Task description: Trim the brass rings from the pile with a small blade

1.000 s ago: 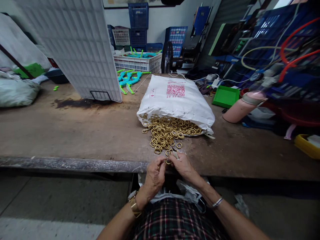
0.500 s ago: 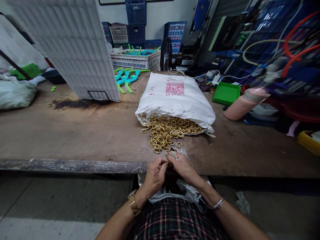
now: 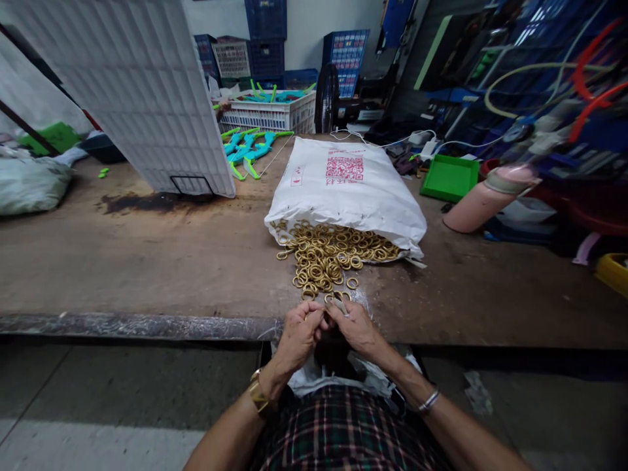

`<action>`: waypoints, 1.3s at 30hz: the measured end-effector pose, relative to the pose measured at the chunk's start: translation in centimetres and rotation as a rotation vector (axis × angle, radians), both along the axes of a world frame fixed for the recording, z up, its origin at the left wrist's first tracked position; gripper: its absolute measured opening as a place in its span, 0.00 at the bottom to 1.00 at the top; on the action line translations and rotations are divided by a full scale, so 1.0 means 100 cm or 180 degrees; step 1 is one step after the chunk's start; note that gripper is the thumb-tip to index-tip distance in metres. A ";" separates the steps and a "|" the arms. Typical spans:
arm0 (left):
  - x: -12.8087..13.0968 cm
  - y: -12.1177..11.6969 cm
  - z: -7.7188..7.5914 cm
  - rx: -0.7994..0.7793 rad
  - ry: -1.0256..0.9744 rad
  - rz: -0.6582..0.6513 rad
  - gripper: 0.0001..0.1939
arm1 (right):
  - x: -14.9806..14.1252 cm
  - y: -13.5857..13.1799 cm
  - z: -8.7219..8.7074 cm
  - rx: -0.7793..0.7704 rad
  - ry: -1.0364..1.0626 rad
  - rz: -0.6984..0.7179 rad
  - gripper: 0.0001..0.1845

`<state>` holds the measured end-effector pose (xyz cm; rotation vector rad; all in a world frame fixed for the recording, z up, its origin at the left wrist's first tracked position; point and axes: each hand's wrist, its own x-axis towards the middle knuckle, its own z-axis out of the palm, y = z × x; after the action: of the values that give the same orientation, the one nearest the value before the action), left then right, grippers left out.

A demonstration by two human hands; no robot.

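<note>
My left hand (image 3: pixel 298 333) is closed in a pinch near the table's front edge, with a gold-coloured metal ring mostly hidden in its fingers. Beside it, its fingertips meeting the left ones, my right hand (image 3: pixel 359 328) grips a small pale tool (image 3: pixel 340 306) with a dark tip, possibly a small blade; most of it is covered. Just beyond both hands lies a heap of gold rings (image 3: pixel 318 265). It spills from the open mouth of a white woven sack (image 3: pixel 314 190) with red print, lying on its side on the brown table (image 3: pixel 147 261).
A white ribbed panel (image 3: pixel 132 98) stands at the left. Behind are blue-green toy bows (image 3: pixel 250 150) and a white crate (image 3: pixel 265 116); part of another person's hand (image 3: pixel 223 108) shows beside it. A green tray (image 3: pixel 450 178) and a pink bottle (image 3: pixel 483 203) stand at the right.
Both hands stay close together, fingers shifting slightly; the ring that showed between them is now mostly hidden. Another person's hand has appeared behind the panel. The view has tilted slightly.
</note>
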<state>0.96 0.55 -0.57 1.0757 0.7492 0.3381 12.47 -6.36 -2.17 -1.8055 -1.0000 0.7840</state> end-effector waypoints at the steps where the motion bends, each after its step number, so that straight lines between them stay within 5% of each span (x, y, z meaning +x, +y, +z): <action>1: 0.000 0.000 0.000 0.0013 0.0024 -0.0012 0.13 | 0.000 0.001 0.001 0.0005 0.0004 0.0014 0.19; 29: 0.000 -0.001 0.000 -0.0367 -0.0209 -0.0119 0.17 | 0.001 -0.002 0.005 0.0000 0.0478 -0.0299 0.19; 34: 0.003 -0.005 0.000 0.0237 0.0084 0.0005 0.16 | 0.004 -0.001 -0.002 -0.0004 0.0464 -0.0306 0.18; 39: 0.000 -0.009 -0.009 0.1650 0.0278 0.0194 0.11 | 0.008 0.003 -0.012 -0.0144 0.0695 -0.0322 0.14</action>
<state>0.95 -0.37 -1.49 1.5648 0.7939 0.5594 13.28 -6.09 -3.38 -1.7506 -0.7491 0.9244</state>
